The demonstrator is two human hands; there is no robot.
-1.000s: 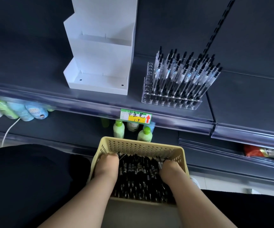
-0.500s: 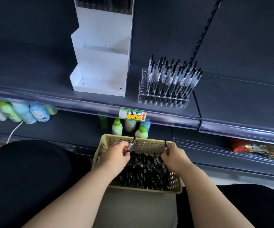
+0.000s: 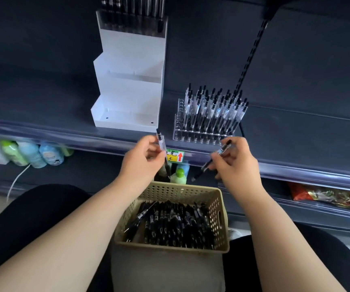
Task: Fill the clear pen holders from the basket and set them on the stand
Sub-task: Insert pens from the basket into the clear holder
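Observation:
A beige perforated basket (image 3: pixel 219 218) full of black pens sits on my lap. My left hand (image 3: pixel 142 163) holds one pen (image 3: pixel 161 140) upright above the basket. My right hand (image 3: pixel 236 165) pinches a second pen (image 3: pixel 218 155) at a slant, tip down to the left. Both hands hover just in front of the shelf edge. On the shelf stands a clear pen holder (image 3: pixel 199 135), most of its holes filled with pens, the left column bare. Left of it is the white stepped stand (image 3: pixel 127 98); its top tier carries another filled clear holder (image 3: pixel 132 22), its two lower tiers are bare.
A yellow-green price tag (image 3: pixel 175 155) hangs on the shelf rail between my hands. Small bottles (image 3: pixel 31 153) lie on the lower shelf at left, with two green-capped ones (image 3: pixel 179 175) behind the basket. A white cable (image 3: pixel 15 182) runs down left. Snack packets (image 3: pixel 327 197) lie lower right.
Both hands have come up out of the basket, each with one pen, and risen to the shelf edge. The view has tilted up, so the stand's top tier shows.

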